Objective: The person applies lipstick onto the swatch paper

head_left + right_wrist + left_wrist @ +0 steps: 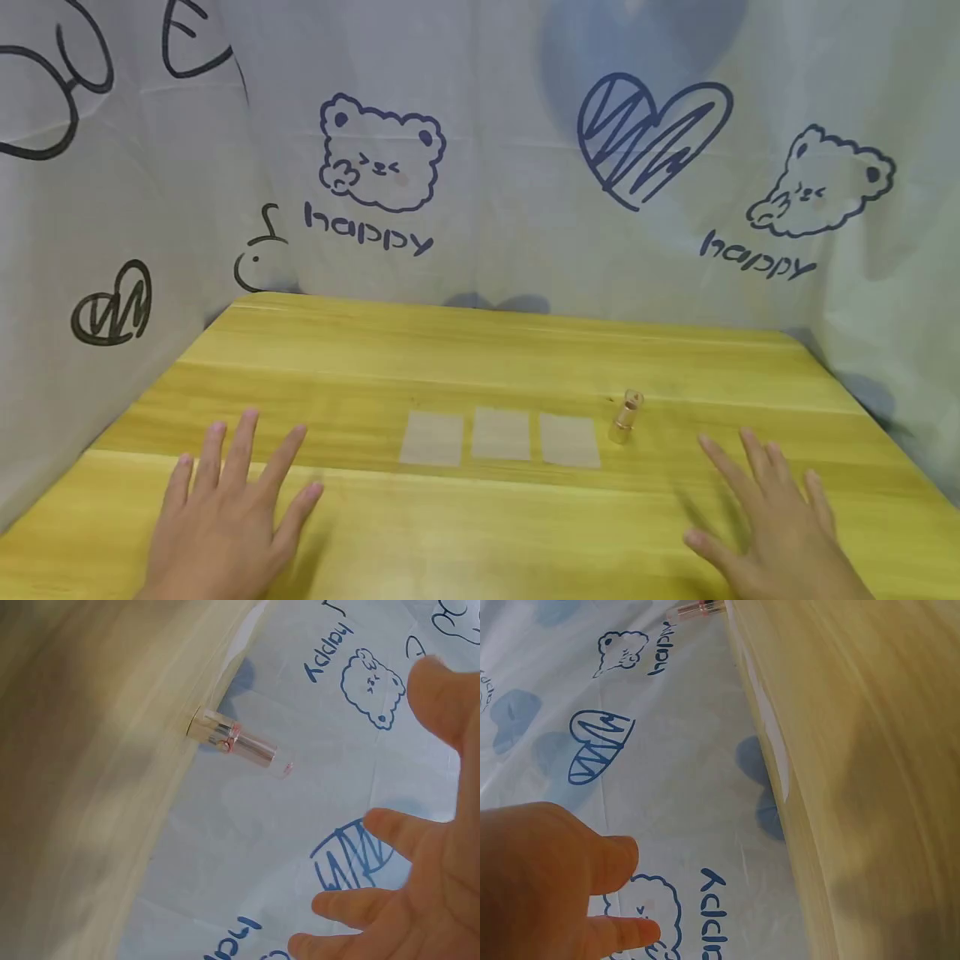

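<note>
My left hand [225, 517] is held over the left front of the table with its fingers spread and holds nothing. On the right side my right hand [783, 529] is likewise spread and holds nothing. Nearest to it, a small lipstick tube [625, 418] stands upright, pinkish gold with a clear top. The right wrist view shows this lipstick tube [236, 741] close up, apart from the fingers. Left of the tube, three pale square sheets of paper lie flat in a row: a left sheet [431, 438], a middle sheet [501, 434] and a right sheet [570, 441].
The wooden table [480, 533] reaches back to a white curtain [510, 225] with drawn bears, hearts and the word happy. Curtain cloth also hangs along the left and right sides of the table.
</note>
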Motion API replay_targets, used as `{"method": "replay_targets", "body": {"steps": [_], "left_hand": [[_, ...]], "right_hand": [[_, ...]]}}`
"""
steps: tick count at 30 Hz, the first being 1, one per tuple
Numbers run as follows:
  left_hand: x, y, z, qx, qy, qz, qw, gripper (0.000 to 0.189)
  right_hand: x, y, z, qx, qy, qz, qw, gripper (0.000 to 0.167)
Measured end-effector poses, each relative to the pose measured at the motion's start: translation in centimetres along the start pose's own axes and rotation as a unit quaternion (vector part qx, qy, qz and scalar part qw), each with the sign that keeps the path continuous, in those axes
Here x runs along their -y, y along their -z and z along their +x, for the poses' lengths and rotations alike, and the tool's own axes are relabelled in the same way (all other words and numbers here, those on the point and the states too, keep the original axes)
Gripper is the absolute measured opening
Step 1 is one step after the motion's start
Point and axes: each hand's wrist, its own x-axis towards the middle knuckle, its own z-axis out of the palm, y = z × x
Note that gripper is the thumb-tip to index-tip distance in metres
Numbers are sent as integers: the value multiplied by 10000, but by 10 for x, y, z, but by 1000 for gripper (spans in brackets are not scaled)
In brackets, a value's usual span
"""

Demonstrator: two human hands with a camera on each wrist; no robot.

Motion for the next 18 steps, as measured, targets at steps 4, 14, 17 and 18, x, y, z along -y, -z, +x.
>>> {"method": "replay_targets", "body": {"steps": [4,14,17,18], "left_hand": [[-1,1,1,2,-356,-160,9992,60],[-19,7,19,242,-1268,-1865,9739,44],[-23,6,40,520,-1470,-2075,9657,41],[-24,4,49,630,-1557,-2121,9627,40]], "right_hand": [[5,-1,-4,-102,-73,594,9982,86],[13,8,11,-292,-402,1866,9812,61],[11,8,23,-493,-134,2269,9726,54],[10,8,27,-451,-143,2414,9693,53]]}}
